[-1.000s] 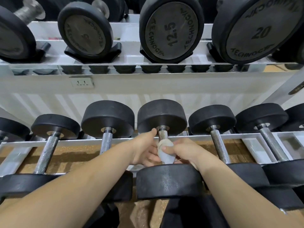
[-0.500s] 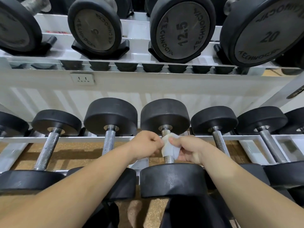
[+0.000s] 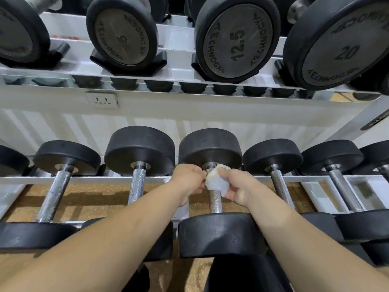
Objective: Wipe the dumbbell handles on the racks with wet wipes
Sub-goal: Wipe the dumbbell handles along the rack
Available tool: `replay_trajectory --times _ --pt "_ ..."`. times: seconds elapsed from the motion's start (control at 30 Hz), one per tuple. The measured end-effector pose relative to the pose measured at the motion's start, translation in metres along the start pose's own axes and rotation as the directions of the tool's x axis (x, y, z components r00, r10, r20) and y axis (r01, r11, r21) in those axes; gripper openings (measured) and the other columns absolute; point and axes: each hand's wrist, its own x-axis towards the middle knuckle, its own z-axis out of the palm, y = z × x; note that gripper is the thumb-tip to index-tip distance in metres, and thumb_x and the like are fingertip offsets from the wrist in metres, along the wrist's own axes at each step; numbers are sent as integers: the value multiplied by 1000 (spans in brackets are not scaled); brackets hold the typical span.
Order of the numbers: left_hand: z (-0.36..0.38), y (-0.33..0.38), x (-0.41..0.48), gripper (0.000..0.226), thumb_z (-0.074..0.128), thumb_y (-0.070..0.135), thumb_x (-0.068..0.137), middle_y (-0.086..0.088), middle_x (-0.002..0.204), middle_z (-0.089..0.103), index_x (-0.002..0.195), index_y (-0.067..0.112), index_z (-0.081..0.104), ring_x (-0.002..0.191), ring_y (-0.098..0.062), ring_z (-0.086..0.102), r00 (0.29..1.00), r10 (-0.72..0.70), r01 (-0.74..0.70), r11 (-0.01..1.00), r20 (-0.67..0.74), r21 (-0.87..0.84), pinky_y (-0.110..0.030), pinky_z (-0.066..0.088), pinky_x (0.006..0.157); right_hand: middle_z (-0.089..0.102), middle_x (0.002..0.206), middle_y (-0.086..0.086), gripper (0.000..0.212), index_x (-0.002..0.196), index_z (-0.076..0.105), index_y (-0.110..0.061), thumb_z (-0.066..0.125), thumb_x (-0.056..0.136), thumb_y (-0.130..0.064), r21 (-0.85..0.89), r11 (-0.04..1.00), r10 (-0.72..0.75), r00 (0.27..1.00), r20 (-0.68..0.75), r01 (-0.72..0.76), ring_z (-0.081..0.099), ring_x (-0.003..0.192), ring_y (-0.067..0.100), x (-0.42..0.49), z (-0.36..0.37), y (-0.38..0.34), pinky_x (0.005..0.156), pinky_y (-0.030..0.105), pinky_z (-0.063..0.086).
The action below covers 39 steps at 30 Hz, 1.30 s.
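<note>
The lower rack point(image 3: 84, 179) in the middle of the frame carries seven dumbbells, the outermost two cut by the edges. Four larger round ends sit on the upper shelf; three read 5, 12.5 and 20. The heads are matte black rubber drums, and the handles are knurled, shiny steel bars.

On the centre dumbbell point(image 3: 219, 234) a crumpled white wipe point(image 3: 216, 183) wraps the far end of the handle point(image 3: 215, 202), just below the far head. The right hand point(image 3: 236, 186) pinches the wipe against the bar between thumb and curled fingers. The left hand point(image 3: 187, 180) is curled into a fist, knuckles at the bar's left side, touching the wipe's edge. I cannot tell whether it grips anything.
</note>
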Motion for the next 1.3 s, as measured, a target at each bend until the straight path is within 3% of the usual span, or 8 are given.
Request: replay_trajectory --times 0.1,0.2,0.3,0.5,0.6,0.83,1.07,1.3 --pt "-10 8 -2 11 66 14 92 -11 78 62 88 5 72 72 -24 58 995 10 -38 958 96 285 -31 52 64 77 88 16 24 123 59 0 59 103 -14 -34 999 -21 1000 -16 20 75 74 28 -1 9 -2 69 46 63" --pt "-20 6 -4 16 63 13 90 -10 74 65 89 -2 69 70 -21 54 986 84 -130 930 144 343 -30 45 62 73 82 17 29 111 59 -4 41 107 -26 -24 995 97 973 208 -94 68 68 32 -7 9 -4 71 43 54" --pt "-29 -6 1 14 56 11 88 -8 70 62 81 3 66 68 -21 53 982 143 -182 894 125 409 -30 44 63 70 93 10 30 109 66 -13 58 95 -37 -202 973 187 903 386 -116 66 78 27 -9 3 -11 72 35 50" --pt "-34 -4 1 18 55 8 84 -5 89 66 94 14 68 83 -27 63 954 225 -286 482 198 828 -39 59 77 70 124 9 54 136 64 -11 69 93 -43 -217 965 223 897 381 -148 66 98 23 7 8 -5 82 48 58" --pt "-33 -4 1 20 56 10 84 -2 91 62 99 18 66 84 -26 61 950 237 -283 384 203 879 -38 58 77 70 94 8 48 124 67 -10 61 98 -50 -179 970 224 883 412 -162 66 79 20 8 7 2 87 47 56" --pt "-34 -7 5 33 54 11 86 -8 112 66 116 18 64 98 -28 62 948 230 -298 403 219 866 -42 58 87 66 100 21 49 128 54 0 51 101 -41 -143 968 250 831 497 -206 66 101 36 0 -16 14 113 52 42" --pt "-31 -8 4 43 49 8 87 -12 123 66 128 17 58 109 -32 62 947 223 -310 457 229 834 -43 55 94 71 125 14 36 124 66 -8 56 104 -36 -521 849 368 811 455 -93 61 119 22 -5 -30 5 119 44 39" --pt "-29 -7 3 42 49 10 91 -15 120 65 132 16 53 101 -32 60 941 224 -330 434 254 838 -42 55 88 69 100 27 53 133 49 0 29 111 -43 -108 985 171 887 428 -137 69 86 38 3 -9 6 93 54 53"
